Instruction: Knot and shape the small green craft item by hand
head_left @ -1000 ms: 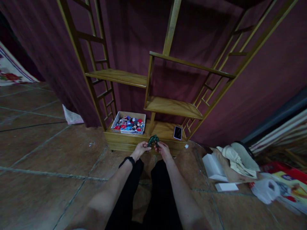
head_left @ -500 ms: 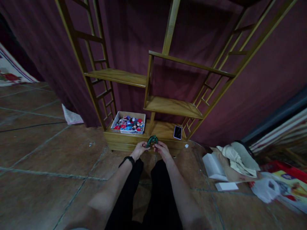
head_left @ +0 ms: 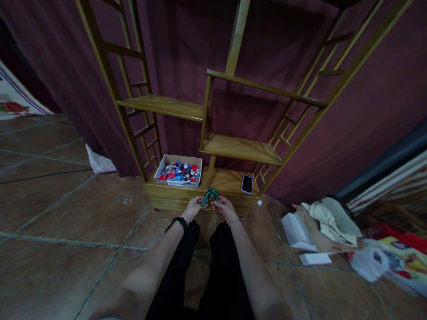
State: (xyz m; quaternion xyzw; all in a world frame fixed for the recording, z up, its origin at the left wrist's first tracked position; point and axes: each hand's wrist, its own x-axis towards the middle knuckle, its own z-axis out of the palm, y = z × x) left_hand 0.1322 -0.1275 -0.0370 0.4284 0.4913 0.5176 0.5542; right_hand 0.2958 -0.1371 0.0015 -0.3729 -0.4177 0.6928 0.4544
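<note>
Between my two hands is a shiny dark green band (head_left: 210, 193), bent into an arch; its exact kind is too small to make out. My left hand (head_left: 192, 209) pinches its left end, and a dark strap circles that wrist. The other end is pinched by the fingers of my right hand (head_left: 226, 210). Both hands are in front of the low drawer base of a wooden shelf unit (head_left: 167, 191). Just beyond, to the left, an open cardboard box (head_left: 184, 182) stands on that base, filled with several small red, blue and black figures (head_left: 180, 171).
A dark-screened phone or tablet (head_left: 247, 184) lies on the base's right side. Wooden shelves (head_left: 242, 148) rise above, before a maroon curtain (head_left: 176, 53). On the tiled floor to the right are a white box (head_left: 298, 233), cloth (head_left: 330, 224) and a plastic bag (head_left: 370, 262).
The green band has turned slightly and shifted a little to the left between my fingers. Both hands keep hold of it and stay nearly in place.
</note>
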